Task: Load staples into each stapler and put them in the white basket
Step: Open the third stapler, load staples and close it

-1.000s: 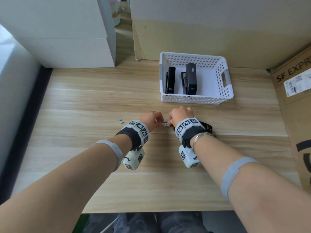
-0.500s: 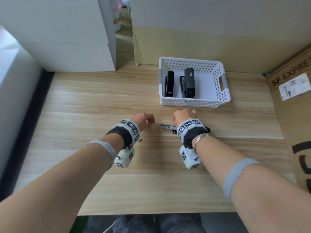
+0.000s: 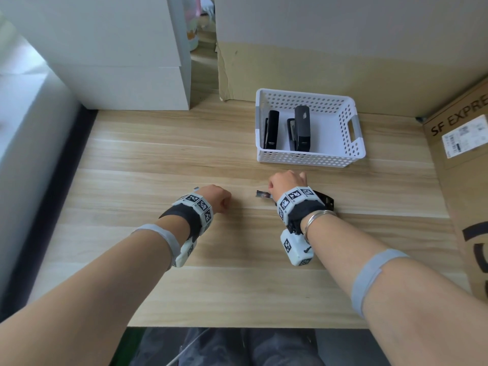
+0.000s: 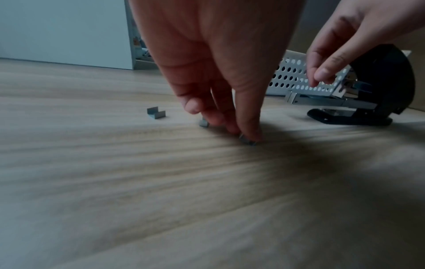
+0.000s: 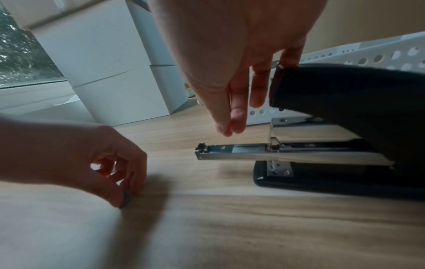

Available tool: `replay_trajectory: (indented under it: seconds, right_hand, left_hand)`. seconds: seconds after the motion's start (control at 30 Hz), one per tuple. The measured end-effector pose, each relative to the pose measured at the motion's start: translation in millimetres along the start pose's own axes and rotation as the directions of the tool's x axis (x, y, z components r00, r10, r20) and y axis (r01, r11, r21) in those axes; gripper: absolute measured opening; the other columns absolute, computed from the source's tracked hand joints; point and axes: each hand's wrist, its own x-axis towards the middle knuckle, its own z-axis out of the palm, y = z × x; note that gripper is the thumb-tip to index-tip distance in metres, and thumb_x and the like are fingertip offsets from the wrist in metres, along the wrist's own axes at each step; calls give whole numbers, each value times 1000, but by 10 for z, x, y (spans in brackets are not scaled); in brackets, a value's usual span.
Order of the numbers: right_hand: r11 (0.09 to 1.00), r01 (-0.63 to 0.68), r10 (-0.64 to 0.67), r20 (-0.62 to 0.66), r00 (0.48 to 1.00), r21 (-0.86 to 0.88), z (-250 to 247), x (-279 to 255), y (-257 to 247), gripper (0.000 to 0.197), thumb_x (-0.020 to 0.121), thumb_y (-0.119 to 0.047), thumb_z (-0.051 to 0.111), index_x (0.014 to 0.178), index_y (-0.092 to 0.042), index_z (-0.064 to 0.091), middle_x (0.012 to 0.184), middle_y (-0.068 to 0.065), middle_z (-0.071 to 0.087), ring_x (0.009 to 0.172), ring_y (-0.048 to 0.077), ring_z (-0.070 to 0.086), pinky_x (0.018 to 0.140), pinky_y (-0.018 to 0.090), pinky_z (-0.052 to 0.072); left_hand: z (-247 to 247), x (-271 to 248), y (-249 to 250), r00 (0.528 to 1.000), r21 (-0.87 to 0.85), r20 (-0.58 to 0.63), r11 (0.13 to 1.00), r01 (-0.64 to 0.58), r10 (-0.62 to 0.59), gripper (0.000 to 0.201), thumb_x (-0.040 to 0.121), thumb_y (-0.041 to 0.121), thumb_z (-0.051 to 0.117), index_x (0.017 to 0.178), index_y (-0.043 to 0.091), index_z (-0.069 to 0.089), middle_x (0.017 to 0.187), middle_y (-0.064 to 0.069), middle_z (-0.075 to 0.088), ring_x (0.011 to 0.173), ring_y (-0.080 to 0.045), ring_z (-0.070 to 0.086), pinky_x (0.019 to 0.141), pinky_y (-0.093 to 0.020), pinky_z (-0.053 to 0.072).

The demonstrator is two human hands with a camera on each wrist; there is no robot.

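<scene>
**Staple strip pinched, open stapler steadied**

Pinched against the bench (image 3: 158, 159) under the left hand (image 3: 215, 198): a short staple strip (image 4: 248, 141), likely light, brittle, best taken by its sides. Propped up by right hand (image 3: 286, 182) fingers (image 5: 288, 60), curled over the lid: black stapler (image 5: 345, 145), tray open just below them. Beyond: white basket (image 3: 309, 157), two staplers inside. Read on carton: "SF EXPRE".
</scene>
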Motion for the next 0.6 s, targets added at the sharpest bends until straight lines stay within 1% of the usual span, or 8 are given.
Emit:
replay_trajectory:
  seconds: [0.03,0.1,0.17,0.23,0.3,0.47,0.53,0.6]
  right_hand:
    - [1000,5,-5,-3,1000,3,0,-13,-3,14,89,-21,61,98,-23,70,105,-1,68,111,21,52,95,36,31]
    - [1000,14,-14,-9,1000,19,3,-31,-8,16,91,-21,57,98,-23,71,103,-1,68,112,22,51,95,37,31]
    - [999,20,-19,-12,1000,34,4,-45,-10,19,92,-19,53,98,-24,71,103,-1,69,113,22,50,95,37,31]
    - [999,27,-26,-17,1000,46,2,-52,-12,22,92,-16,50,97,-25,70,102,-1,69,113,22,50,95,38,30]
    - [998,32,-31,-22,999,62,-1,-56,-13,24,92,-15,49,95,-27,69,100,-2,69,113,22,49,95,39,30]
    - [996,30,-29,-20,999,79,2,-52,-4,23,93,-16,50,95,-29,68,98,-3,69,114,21,48,95,39,30]
    - [996,31,-29,-20,999,81,15,-48,-4,22,93,-16,50,93,-29,68,98,-3,69,114,21,47,95,39,29]
    - [996,32,-30,-23,999,88,25,-46,-1,22,93,-16,51,91,-29,68,97,-4,69,113,20,48,95,39,29]
  left_hand:
    - [-2,3,2,1000,3,5,1000,2,-2,17,87,17,58,103,12,63,110,-7,66,105,-27,60,76,-29,43]
    - [-16,6,21,1000,7,1,1000,-5,5,18,88,17,58,105,10,63,111,-9,66,106,-27,59,79,-31,46]
    - [-25,12,36,1000,1,-10,1000,-16,16,18,89,12,57,105,9,64,112,-8,67,109,-26,59,85,-32,47]
    - [-25,21,44,1000,-9,-19,1000,-24,24,18,88,6,54,103,8,65,111,-7,67,109,-25,59,85,-31,46]
    - [-17,23,54,999,9,-25,999,-36,36,19,89,4,52,103,8,64,111,-9,66,107,-26,59,84,-31,45]
    - [-17,43,50,996,1,-40,996,-85,85,21,89,3,49,103,6,64,112,-13,65,106,-27,59,89,-31,46]
    - [-40,49,37,994,8,-8,994,-106,106,22,89,4,51,106,6,65,113,-12,66,107,-27,59,88,-30,46]
    - [-58,49,30,990,46,77,991,-125,121,23,85,8,59,107,7,64,113,-11,67,102,-25,60,84,-28,46]
